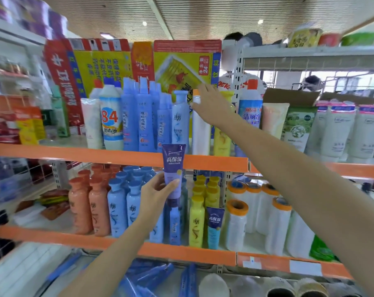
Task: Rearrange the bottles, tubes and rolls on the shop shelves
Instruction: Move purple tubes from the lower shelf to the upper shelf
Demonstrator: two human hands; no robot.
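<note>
My left hand (158, 192) holds a purple tube (173, 168) upright, cap down, in front of the orange edge of the upper shelf (74, 154). My right hand (211, 103) reaches up to the upper shelf and grips the top of a white roll with an orange end (200, 129), which stands between a light blue bottle (180, 118) and a yellow bottle (221, 140). On the middle shelf (53, 236) stand orange bottles (89, 206), blue bottles (121, 209), yellow bottles (197, 219), a blue tube (215, 226) and white rolls (237, 224).
Tall blue spray bottles (138, 118) and a disinfectant bottle (111, 118) fill the upper shelf's left. Yellow and red cartons (181, 67) stand behind. White tubes (338, 129) line the right-hand shelf. Blue packs (151, 277) lie on the bottom shelf. A person (231, 56) stands behind the shelving.
</note>
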